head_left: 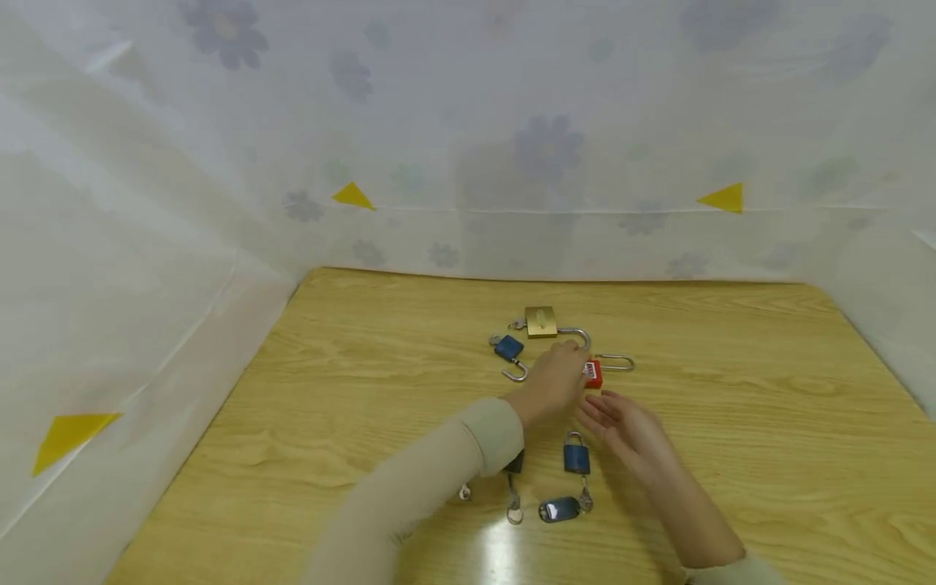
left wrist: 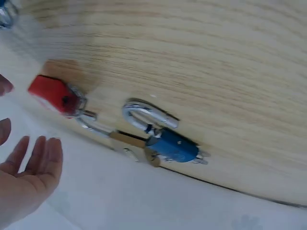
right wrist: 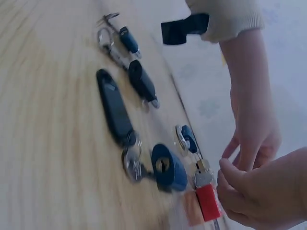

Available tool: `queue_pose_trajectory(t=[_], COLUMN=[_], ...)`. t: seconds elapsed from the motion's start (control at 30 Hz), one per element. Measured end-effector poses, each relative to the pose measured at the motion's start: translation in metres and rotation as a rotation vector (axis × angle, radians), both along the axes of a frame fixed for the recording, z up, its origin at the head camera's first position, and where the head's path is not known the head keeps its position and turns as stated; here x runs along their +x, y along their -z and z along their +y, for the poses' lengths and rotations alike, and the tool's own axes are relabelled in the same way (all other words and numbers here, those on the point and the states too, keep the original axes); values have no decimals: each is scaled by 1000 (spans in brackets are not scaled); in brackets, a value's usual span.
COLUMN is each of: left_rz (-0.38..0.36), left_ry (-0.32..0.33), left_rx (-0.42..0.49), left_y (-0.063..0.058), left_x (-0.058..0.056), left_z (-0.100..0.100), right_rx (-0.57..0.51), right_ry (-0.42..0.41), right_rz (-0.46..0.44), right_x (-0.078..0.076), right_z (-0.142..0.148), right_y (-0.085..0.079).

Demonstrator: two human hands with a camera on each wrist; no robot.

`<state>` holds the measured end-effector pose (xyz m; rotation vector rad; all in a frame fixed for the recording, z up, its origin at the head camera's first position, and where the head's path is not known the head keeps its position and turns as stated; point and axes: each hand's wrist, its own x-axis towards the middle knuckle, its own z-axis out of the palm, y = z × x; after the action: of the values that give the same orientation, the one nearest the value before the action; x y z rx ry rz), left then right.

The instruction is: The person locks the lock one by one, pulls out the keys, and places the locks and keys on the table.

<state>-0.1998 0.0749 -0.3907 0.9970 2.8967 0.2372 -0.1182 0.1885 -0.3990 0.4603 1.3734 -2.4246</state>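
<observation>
My left hand (head_left: 556, 378) is beside the red padlock (head_left: 593, 374), whose shackle is swung open. In the left wrist view the left hand (left wrist: 31, 177) has loosely bent, spread fingers, apart from the red padlock (left wrist: 55, 96). Just nearer to me, my right hand (head_left: 632, 431) has extended fingers close to the left hand. Its thumb and fingers lie close together in the right wrist view, where the right hand (right wrist: 268, 191) shows no held thing. Beyond the left hand lie a brass padlock (head_left: 541, 322) and a blue padlock (head_left: 509, 348), both with open shackles and keys.
Nearer on the wooden table (head_left: 768, 406) lies a blue padlock (head_left: 576, 459) with closed shackle, keys and a dark tag (head_left: 560, 510). A dark padlock (head_left: 515, 463) is partly under the left sleeve. Flowered white sheeting (head_left: 468, 146) walls the back and sides.
</observation>
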Motion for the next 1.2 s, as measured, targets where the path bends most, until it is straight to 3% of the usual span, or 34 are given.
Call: queue_pose_trajectory(t=[0.17,0.3,0.5,0.67,0.97,1.07,1.2], left_rz=[47,72,47,23,-38,-69,-140], left_ry=[23,17,-27,-69,-77,-89,-122], left_rx=[-31,-65,-66,-46,-28,38,226], left_y=[14,23,32,34,34,34,33], left_x=[-20,-28,-30,-30,-29,-30,-32], left_z=[0,-2,-2,0,4,4,1], right_rx=[-251,-322,-291,-244,-214,-184,-125], right_ry=[45,125,204,207,188,165,113], right_rz=[-78,-137,-185,-192,-206,-188,-136], right_x=[-20,-33,-41,-43,-46,-45,-45], right_z=[-14,-22,-24,-25,-25,-23,-19], right_y=[1,3,5,2,3,5,8])
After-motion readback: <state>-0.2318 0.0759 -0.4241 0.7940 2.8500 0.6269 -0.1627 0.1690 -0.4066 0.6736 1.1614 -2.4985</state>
